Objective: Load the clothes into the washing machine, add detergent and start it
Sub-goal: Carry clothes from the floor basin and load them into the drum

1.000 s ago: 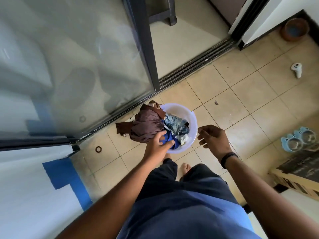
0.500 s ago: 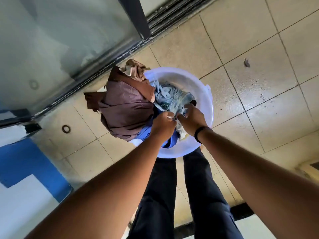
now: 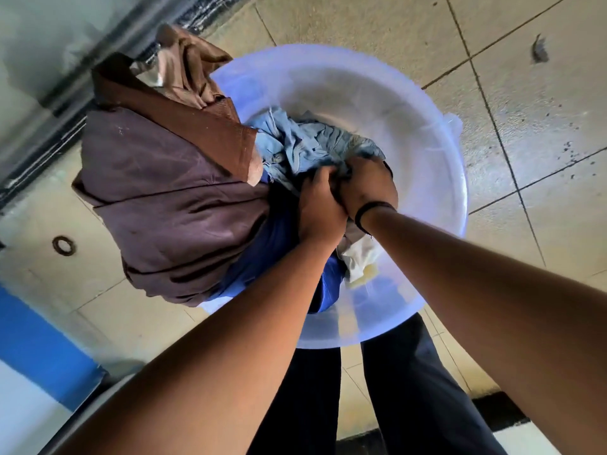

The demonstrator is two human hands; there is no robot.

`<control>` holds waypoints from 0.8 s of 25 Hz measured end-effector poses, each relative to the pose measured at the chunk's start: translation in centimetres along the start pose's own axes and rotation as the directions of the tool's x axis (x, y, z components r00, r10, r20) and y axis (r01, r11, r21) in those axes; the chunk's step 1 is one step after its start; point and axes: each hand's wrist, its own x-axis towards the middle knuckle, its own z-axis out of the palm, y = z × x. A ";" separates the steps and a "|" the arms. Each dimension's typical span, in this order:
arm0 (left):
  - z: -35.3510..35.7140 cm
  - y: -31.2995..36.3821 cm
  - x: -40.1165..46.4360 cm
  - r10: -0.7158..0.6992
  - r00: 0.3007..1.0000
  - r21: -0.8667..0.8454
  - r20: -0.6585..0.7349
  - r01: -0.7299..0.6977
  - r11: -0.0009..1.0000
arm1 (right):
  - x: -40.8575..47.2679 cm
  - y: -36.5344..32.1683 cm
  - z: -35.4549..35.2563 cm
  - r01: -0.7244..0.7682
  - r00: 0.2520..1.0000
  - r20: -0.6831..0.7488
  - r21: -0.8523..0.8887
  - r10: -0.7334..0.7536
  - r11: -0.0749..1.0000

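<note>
Both hands are down in the pale plastic basin (image 3: 427, 133) on the tiled floor (image 3: 542, 110), side by side: the left hand (image 3: 320, 205) and the right hand (image 3: 368, 183) each have their fingers curled into the light blue garment (image 3: 295, 142) at the basin's middle. A brown garment (image 3: 170, 192) hangs over the basin's left rim, with dark blue cloth (image 3: 272, 244) beneath it.

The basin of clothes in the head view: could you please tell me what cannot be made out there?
- Fingers of the left hand and right hand: buried in the clothes.
- Basin floor: covered by clothes.
- Basin's left rim: hidden by the brown garment.
- Washing machine, detergent: not recognisable in this view.
</note>
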 end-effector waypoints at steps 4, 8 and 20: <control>-0.1 -0.3 0.0 0.035 0.999 -0.007 -0.011 -0.035 0.999 | -0.3 -0.1 0.2 0.008 1.000 -0.021 -0.052 -0.009 0.999; -1.5 0.4 -2.2 0.015 1.000 -0.062 0.006 -0.015 0.998 | -2.8 -0.6 -1.6 0.094 0.995 -0.026 -0.174 -0.100 0.980; -16.4 10.8 -19.7 0.057 0.994 -0.110 0.095 -0.047 0.993 | -23.6 -7.1 -14.9 0.175 0.979 0.088 0.108 -0.185 0.979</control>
